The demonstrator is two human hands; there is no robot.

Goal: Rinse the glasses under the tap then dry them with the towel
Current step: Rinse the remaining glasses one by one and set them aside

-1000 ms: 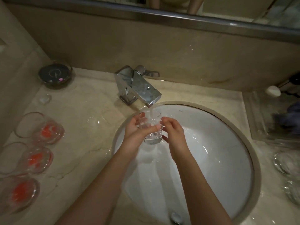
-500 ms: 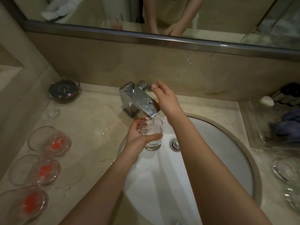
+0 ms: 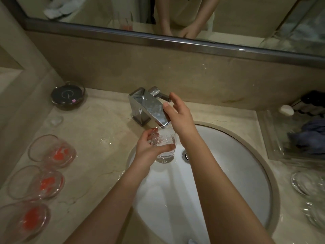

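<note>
My left hand [image 3: 149, 150] grips a clear glass [image 3: 164, 150] upright under the spout of the chrome tap [image 3: 149, 108], above the white sink [image 3: 228, 173]. The glass holds water. My right hand [image 3: 179, 115] is raised beside the tap, fingers spread, with fingertips at the tap's lever [image 3: 165, 97] and thumb on the spout. Three glasses with red prints [image 3: 52, 152] lie in a row on the counter at the left. More clear glasses [image 3: 306, 184] stand at the right edge. A blue towel [image 3: 309, 136] lies in a clear tray at the right.
A dark round dish [image 3: 67, 95] sits at the counter's back left. The clear tray [image 3: 274, 147] at the right also holds a white soap [image 3: 286, 110] and dark items. The marble counter [image 3: 98, 131] is wet. A mirror runs along the back wall.
My right hand left the glass and rose to the tap's lever. The left hand keeps the glass under the spout. The view tilted up, showing more mirror.
</note>
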